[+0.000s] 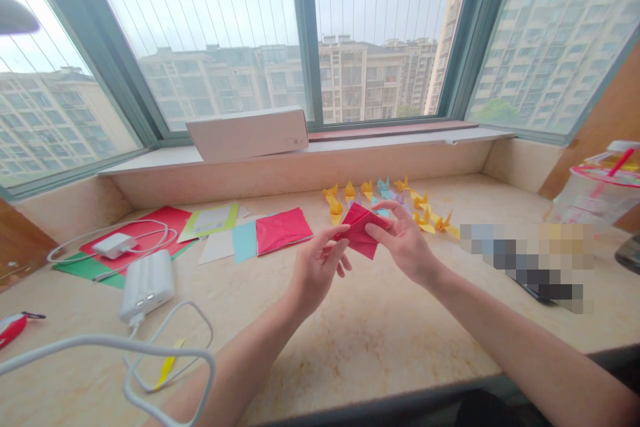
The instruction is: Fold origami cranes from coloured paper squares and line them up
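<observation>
A folded piece of red origami paper (359, 231) is held in the air above the marble counter (345, 347). My left hand (317, 272) pinches its near left side with the fingertips. My right hand (403, 243) grips its right side between thumb and fingers. Just beyond the hands stands a group of small folded paper cranes, mostly yellow like this one (335, 208), with a light blue one (383, 188) among them. A stack of red paper (283, 230) lies to the left of my hands, beside a light blue sheet (245, 241).
Left on the counter are a white power bank (147, 285), a white charger (114, 245) and cables on red and green sheets. A clear plastic cup (597, 187) stands at right, near a pixelated patch (525, 260). A white box (247, 135) sits on the window sill.
</observation>
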`<control>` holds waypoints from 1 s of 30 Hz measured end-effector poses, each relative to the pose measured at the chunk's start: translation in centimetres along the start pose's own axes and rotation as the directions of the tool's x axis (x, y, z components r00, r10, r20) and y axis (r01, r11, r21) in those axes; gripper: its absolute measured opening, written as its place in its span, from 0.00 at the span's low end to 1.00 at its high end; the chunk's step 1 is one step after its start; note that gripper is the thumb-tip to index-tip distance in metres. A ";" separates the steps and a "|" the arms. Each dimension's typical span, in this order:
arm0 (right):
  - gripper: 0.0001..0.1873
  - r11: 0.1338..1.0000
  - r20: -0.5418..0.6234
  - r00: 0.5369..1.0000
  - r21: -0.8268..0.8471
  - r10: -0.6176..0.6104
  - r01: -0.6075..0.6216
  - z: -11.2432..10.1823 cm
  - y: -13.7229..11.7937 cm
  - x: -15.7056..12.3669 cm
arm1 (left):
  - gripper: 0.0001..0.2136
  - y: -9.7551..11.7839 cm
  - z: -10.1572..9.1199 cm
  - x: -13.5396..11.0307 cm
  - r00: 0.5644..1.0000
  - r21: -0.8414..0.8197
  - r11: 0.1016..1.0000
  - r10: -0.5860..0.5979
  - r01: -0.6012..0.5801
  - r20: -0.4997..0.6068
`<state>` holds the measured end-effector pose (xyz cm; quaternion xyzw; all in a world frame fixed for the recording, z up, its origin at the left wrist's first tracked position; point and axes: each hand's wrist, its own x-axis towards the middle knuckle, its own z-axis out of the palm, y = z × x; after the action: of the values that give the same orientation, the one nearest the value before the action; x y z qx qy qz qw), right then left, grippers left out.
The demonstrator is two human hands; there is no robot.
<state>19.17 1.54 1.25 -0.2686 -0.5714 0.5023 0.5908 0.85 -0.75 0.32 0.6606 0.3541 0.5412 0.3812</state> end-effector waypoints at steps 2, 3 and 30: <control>0.16 1.000 0.012 1.000 -0.009 -0.008 0.008 0.0 -0.1 0.0 | 0.15 0.1 0.0 0.0 1.000 -0.009 1.000 -0.001 0.001 -0.015; 0.15 1.000 0.015 1.000 -0.017 -0.010 0.010 0.0 -0.1 0.0 | 0.15 0.1 0.1 0.0 1.000 -0.011 1.000 -0.002 0.002 -0.024; 0.21 0.998 0.019 0.999 0.049 0.043 -0.044 0.0 0.4 0.1 | 0.12 0.9 0.3 0.1 0.998 -0.055 0.998 -0.007 0.003 -0.066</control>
<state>19.06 1.73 0.93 -0.2617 -0.5582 0.5313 0.5811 1.22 -1.15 1.10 0.6307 0.3532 0.5713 0.3887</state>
